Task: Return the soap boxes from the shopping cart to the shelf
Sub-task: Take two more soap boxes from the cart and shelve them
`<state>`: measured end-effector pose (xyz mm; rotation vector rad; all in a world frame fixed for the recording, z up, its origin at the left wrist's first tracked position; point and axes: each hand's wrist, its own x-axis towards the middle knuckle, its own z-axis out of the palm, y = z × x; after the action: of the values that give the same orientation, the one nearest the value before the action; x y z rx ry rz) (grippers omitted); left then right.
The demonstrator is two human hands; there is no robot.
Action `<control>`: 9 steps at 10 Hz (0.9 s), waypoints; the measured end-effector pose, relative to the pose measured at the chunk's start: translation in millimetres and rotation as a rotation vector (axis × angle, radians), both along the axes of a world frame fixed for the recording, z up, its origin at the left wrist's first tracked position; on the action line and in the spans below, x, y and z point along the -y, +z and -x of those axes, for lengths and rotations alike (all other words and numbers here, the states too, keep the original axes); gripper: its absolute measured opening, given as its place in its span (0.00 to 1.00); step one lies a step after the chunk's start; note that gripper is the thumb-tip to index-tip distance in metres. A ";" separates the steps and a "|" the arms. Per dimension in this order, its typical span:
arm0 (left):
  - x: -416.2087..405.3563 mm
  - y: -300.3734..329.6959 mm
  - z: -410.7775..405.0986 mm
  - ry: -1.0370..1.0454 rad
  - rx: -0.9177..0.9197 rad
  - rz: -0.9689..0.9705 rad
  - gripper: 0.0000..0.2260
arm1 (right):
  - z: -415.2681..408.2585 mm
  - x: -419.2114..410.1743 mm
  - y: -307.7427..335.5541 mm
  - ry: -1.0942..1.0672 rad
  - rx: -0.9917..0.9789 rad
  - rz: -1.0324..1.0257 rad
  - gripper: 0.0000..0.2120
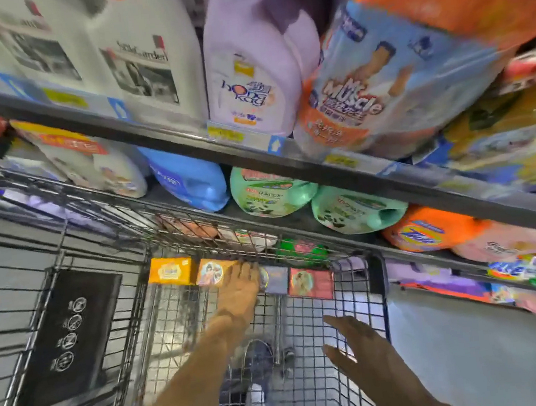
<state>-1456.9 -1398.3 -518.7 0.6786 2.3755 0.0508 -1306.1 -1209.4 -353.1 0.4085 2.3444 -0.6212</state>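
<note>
Where shelf [254,157] looms: wire cart [312,364], grey floor [476,346].

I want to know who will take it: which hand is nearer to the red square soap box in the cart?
Left. The left hand reaches the row of boxes, just left of the red square soap box; the right hand hovers open below it, farther away.

- An orange Mr Muscle refill pack [411,63] stands high above the grip, to its right.
- A lilac bottle [246,81] stands beside that pack.
- Two green bottles [271,189] lie just above the grip.
- An orange Tide bag [426,229] lies to its right.
- A black placard [68,335] sits well to its left.
</note>
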 end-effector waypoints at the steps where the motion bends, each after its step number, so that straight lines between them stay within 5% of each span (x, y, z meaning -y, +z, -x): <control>1: -5.6 -19.1 6.3 0.018 -0.039 0.003 0.32 | 6.0 -6.9 -11.0 0.022 0.013 -0.010 0.25; 3: -5.2 -32.9 18.4 -0.076 -0.199 -0.053 0.37 | 24.9 -17.3 -20.2 0.034 0.021 -0.055 0.24; 5: -1.8 3.6 13.9 0.011 -0.112 -0.202 0.34 | 56.1 -16.8 -29.8 -0.124 0.032 0.023 0.22; 7: 6.5 24.6 5.4 0.352 0.045 -0.382 0.28 | 68.4 -27.0 -92.7 -0.386 0.026 -0.016 0.22; 8: 24.7 37.2 -1.3 0.591 0.152 -0.454 0.22 | 39.4 -60.7 -197.5 -0.311 -0.099 0.022 0.30; 9: 44.2 47.7 -7.0 0.895 0.292 -0.621 0.19 | 56.9 -40.1 -189.1 -0.586 -0.042 0.195 0.27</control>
<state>-1450.0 -1442.5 -470.9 -0.1881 2.1723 1.2068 -1363.0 -1169.3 -542.2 1.0126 2.1671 -1.1251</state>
